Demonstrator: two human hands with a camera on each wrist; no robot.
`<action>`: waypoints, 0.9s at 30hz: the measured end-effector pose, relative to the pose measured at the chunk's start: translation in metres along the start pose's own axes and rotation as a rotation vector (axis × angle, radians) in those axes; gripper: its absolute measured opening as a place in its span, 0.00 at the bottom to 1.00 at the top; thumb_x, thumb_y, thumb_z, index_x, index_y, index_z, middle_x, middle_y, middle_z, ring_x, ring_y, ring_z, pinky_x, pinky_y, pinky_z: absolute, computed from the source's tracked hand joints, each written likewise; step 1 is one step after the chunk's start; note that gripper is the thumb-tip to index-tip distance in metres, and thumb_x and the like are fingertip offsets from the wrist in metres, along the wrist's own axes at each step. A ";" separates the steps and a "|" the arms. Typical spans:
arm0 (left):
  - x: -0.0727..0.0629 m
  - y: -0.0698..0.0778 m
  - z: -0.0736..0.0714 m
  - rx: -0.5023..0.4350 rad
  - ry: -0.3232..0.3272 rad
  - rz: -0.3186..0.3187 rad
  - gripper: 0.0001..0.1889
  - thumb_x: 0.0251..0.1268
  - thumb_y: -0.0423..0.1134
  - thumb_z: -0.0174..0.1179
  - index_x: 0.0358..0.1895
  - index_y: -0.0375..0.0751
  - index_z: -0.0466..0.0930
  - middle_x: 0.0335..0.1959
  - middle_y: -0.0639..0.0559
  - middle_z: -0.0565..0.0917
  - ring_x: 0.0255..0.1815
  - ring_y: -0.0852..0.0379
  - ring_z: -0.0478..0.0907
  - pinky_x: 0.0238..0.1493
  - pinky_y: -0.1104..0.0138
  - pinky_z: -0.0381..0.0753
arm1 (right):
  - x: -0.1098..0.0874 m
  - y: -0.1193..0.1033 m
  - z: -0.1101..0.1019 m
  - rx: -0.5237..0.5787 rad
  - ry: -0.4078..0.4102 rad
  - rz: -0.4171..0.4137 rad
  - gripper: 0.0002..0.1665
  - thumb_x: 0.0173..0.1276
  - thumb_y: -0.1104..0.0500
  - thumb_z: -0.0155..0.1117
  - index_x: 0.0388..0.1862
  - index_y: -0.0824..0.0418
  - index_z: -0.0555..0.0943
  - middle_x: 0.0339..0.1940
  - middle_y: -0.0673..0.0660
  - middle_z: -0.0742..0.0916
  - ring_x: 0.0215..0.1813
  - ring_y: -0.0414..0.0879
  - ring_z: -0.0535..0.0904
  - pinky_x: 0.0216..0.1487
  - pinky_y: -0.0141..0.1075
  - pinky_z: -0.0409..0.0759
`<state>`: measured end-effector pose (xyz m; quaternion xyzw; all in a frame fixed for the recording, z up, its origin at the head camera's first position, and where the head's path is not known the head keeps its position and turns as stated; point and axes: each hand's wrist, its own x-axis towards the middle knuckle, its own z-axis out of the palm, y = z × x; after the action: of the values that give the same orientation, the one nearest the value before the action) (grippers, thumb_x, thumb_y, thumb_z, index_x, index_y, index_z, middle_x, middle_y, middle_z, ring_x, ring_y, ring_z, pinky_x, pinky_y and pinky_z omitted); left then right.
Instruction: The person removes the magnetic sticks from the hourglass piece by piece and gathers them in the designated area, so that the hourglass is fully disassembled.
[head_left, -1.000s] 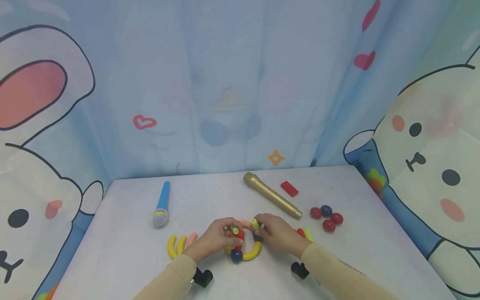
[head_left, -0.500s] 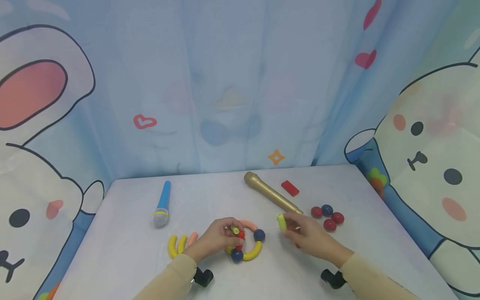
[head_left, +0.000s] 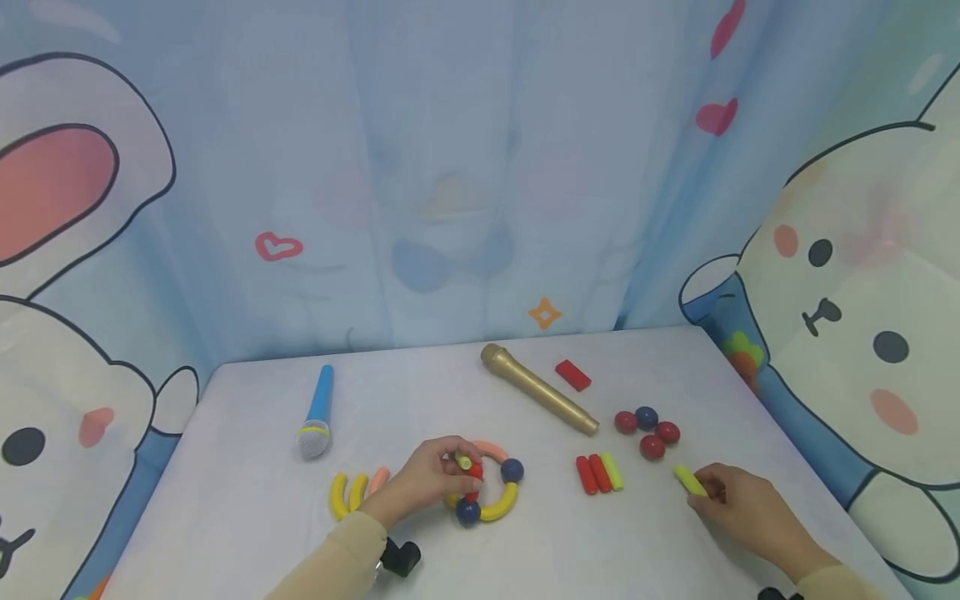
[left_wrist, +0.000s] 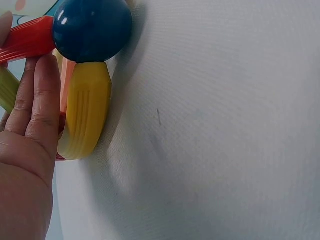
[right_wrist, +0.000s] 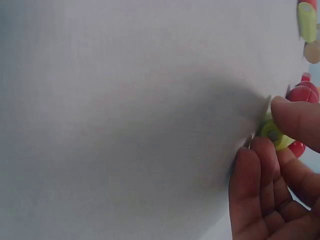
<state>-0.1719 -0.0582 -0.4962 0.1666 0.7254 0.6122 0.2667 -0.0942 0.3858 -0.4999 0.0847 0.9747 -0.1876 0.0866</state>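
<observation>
My left hand [head_left: 433, 477] pinches a red rod [left_wrist: 27, 39] between thumb and fingers. The rod meets a blue ball [left_wrist: 92, 30], which also joins a curved yellow piece [left_wrist: 89, 110]. In the head view these belong to a ring with a salmon curved piece [head_left: 491, 451] and another blue ball [head_left: 512, 471]. A yellow-green rod [left_wrist: 7, 90] shows by the left fingers; its joint is hidden. At the right, my right hand [head_left: 750, 510] pinches a separate yellow-green rod [head_left: 690, 481] by one end, low over the white table [head_left: 645, 550].
Two red rods [head_left: 587, 475] and a yellow-green rod [head_left: 612, 472] lie side by side. Beyond them are several balls [head_left: 652, 447], a gold microphone [head_left: 538, 389] and a red block [head_left: 573, 375]. At left lie a blue microphone [head_left: 318, 414] and curved pieces [head_left: 339, 497].
My right hand has moved from the ring to the right side of the table, carrying the yellow-green rod away from it. The left hand has kept its hold on the ring.
</observation>
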 end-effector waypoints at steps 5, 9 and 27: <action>0.000 -0.001 -0.001 -0.002 0.001 0.000 0.17 0.60 0.30 0.70 0.51 0.34 0.80 0.31 0.44 0.87 0.33 0.50 0.85 0.32 0.69 0.78 | 0.004 -0.002 0.002 0.013 0.007 0.037 0.29 0.60 0.52 0.76 0.49 0.73 0.78 0.28 0.54 0.77 0.32 0.48 0.72 0.34 0.40 0.77; 0.001 -0.002 0.000 -0.003 0.005 -0.001 0.17 0.59 0.30 0.70 0.51 0.34 0.80 0.30 0.44 0.87 0.32 0.51 0.84 0.31 0.70 0.76 | 0.005 -0.004 0.002 0.024 0.003 0.049 0.32 0.60 0.51 0.76 0.51 0.73 0.76 0.29 0.55 0.78 0.32 0.48 0.72 0.34 0.40 0.77; 0.003 -0.005 -0.003 -0.023 -0.003 0.001 0.16 0.59 0.28 0.69 0.51 0.34 0.80 0.30 0.44 0.87 0.34 0.50 0.85 0.33 0.69 0.78 | 0.000 -0.016 -0.012 0.035 0.070 -0.016 0.53 0.51 0.43 0.81 0.63 0.74 0.68 0.43 0.68 0.79 0.37 0.54 0.76 0.37 0.47 0.84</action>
<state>-0.1755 -0.0594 -0.5011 0.1648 0.7177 0.6206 0.2694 -0.0992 0.3760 -0.4829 0.0848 0.9744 -0.2025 0.0493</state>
